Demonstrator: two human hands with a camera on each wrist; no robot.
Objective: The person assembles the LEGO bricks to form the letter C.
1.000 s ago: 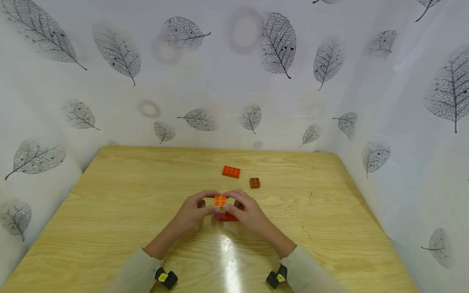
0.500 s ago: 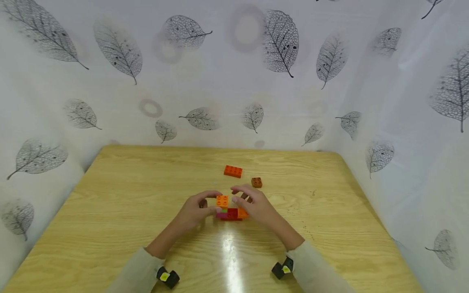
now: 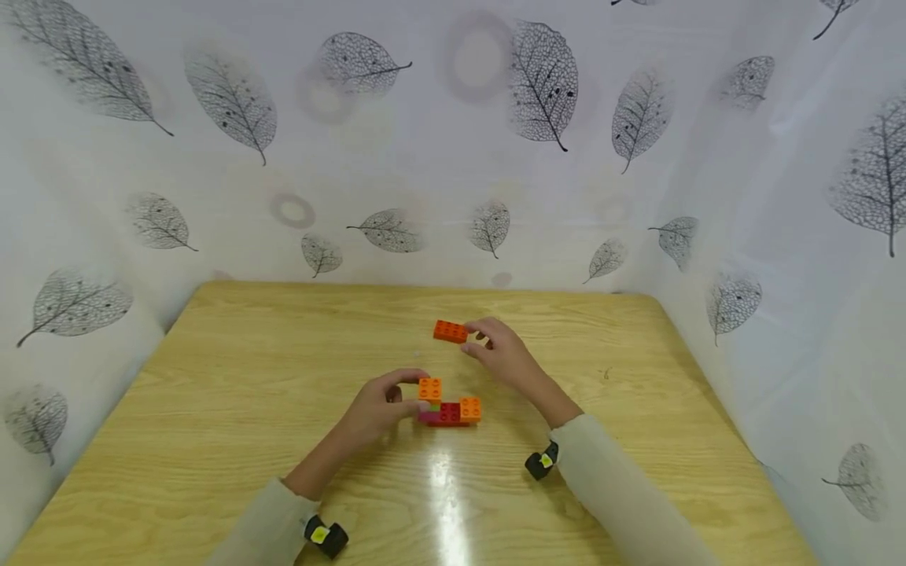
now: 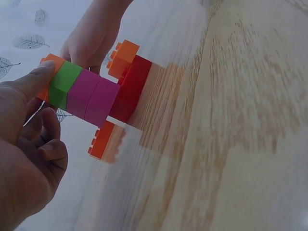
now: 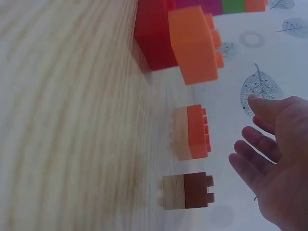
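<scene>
My left hand (image 3: 378, 405) pinches the upper end of a toy brick stack between thumb and index finger. That stack has an orange brick (image 4: 52, 65) on top, then a green brick (image 4: 65, 85) and magenta bricks (image 4: 93, 98). It stands on one end of a long red brick (image 4: 135, 86); another orange brick (image 3: 470, 409) sits on the opposite end. Beyond it, my right hand (image 3: 502, 354) reaches to the right end of an orange-red brick (image 3: 446, 331); contact is unclear. In the right wrist view its fingers hold nothing, near a brown brick (image 5: 195, 190).
The wooden table (image 3: 269, 338) reaches back to a white curtain (image 3: 439, 141) with a leaf print, which also hangs along both sides. From the head view, the right hand hides the brown brick.
My right hand has let go of the stack and moved away to the loose bricks at the back. The left hand stays on the stack's top.
</scene>
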